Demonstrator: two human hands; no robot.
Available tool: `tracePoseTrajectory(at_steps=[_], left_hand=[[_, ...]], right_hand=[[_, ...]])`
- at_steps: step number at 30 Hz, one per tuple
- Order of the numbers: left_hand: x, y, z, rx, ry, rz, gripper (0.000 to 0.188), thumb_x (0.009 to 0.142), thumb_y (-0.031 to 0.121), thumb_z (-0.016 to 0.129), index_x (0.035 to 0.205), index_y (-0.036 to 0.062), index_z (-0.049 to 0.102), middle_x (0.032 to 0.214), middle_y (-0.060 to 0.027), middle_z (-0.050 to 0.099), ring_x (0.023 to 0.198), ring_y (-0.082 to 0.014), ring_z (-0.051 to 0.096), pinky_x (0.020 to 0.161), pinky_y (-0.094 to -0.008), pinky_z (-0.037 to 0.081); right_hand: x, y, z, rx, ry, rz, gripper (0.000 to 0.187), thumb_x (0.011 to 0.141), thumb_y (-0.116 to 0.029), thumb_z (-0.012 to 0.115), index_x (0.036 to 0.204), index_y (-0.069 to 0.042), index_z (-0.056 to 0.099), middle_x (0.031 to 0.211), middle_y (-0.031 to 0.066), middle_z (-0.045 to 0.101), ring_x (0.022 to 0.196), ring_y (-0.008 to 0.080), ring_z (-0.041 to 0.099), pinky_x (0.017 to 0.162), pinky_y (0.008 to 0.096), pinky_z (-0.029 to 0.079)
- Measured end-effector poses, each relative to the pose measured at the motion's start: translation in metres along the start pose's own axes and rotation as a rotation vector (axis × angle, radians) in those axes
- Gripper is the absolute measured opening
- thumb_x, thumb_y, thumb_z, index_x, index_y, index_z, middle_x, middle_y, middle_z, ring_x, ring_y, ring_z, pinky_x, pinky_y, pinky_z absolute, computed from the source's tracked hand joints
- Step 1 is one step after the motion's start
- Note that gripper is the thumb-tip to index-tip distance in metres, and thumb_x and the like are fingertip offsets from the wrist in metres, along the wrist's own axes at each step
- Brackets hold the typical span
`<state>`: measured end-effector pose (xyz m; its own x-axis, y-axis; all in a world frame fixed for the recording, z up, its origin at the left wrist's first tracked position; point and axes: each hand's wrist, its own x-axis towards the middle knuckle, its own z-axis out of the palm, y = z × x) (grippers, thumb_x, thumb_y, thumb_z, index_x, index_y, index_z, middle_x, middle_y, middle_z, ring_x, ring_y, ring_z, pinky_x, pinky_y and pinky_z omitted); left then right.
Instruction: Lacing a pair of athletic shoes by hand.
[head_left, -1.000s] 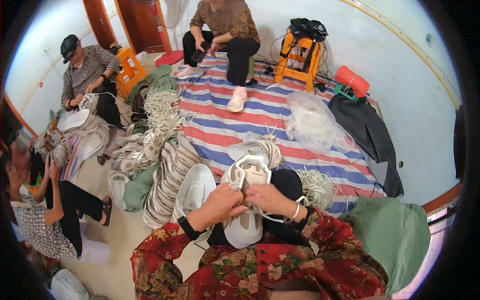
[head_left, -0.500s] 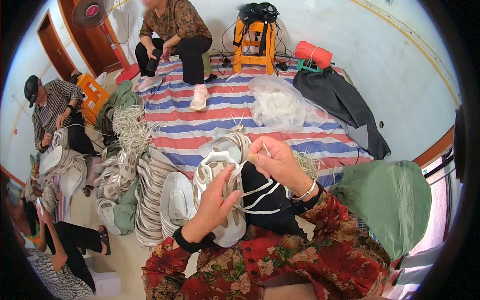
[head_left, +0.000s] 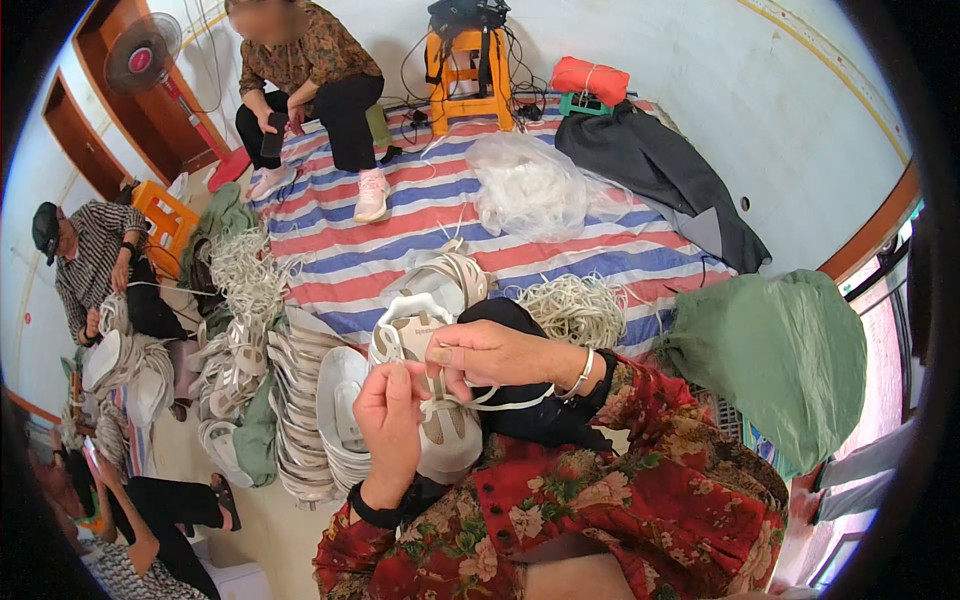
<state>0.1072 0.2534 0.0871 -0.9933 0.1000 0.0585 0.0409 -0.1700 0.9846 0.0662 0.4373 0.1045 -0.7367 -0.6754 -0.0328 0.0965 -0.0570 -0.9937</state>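
Note:
A beige and white shoe upper (head_left: 448, 446) lies in front of me, partly covered by my hands. My right hand (head_left: 503, 357) is closed, thumb and fingers pinching a white shoelace (head_left: 520, 402) that loops out to the right below it. Close to its fingertips, my left hand (head_left: 388, 425) is pinched at the upper's lacing edge; whatever sits between its fingertips is too small to make out. Beyond the hands, more beige uppers (head_left: 455, 280) are bunched together. Dark cloth (head_left: 530, 423) lies under and beside the shoe upper.
Stacked uppers (head_left: 300, 420) stand at my left, near a heap of pale laces (head_left: 245, 275). Another lace bundle (head_left: 572, 312) rests on the striped sheet (head_left: 350, 255) ahead. A green bag (head_left: 770, 365) is at the right. Several people sit at the left and far side.
My right hand has come down and left to meet my left hand, whose fingers have gone from spread over the upper to a pinch. The view has shifted slightly.

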Motion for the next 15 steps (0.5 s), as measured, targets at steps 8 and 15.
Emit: tracePoseTrajectory(at_steps=[8, 15], left_hand=[[0.008, -0.015, -0.003, -0.017, 0.117, 0.002, 0.022, 0.098, 0.019, 0.048, 0.100, 0.0016, 0.062, 0.072, 0.0026, 0.055, 0.052, 0.0000, 0.037, 0.046, -0.0163, 0.029], [0.011, -0.035, -0.010, -0.049, 0.088, -0.034, 0.022, 0.097, 0.019, 0.050, 0.104, 0.0023, 0.063, 0.075, 0.0022, 0.057, 0.054, -0.0006, 0.041, 0.048, -0.0166, 0.033]], right_hand=[[0.007, 0.028, -0.016, 0.120, 0.181, 0.129, 0.025, 0.097, -0.025, 0.045, 0.089, -0.004, 0.057, 0.069, 0.0026, 0.060, 0.049, 0.0029, 0.038, 0.044, 0.0174, 0.031], [0.021, 0.031, -0.005, 0.094, 0.271, 0.042, 0.018, 0.095, -0.019, 0.050, 0.101, -0.003, 0.057, 0.065, 0.0005, 0.058, 0.047, 0.0029, 0.046, 0.042, 0.0171, 0.035]])
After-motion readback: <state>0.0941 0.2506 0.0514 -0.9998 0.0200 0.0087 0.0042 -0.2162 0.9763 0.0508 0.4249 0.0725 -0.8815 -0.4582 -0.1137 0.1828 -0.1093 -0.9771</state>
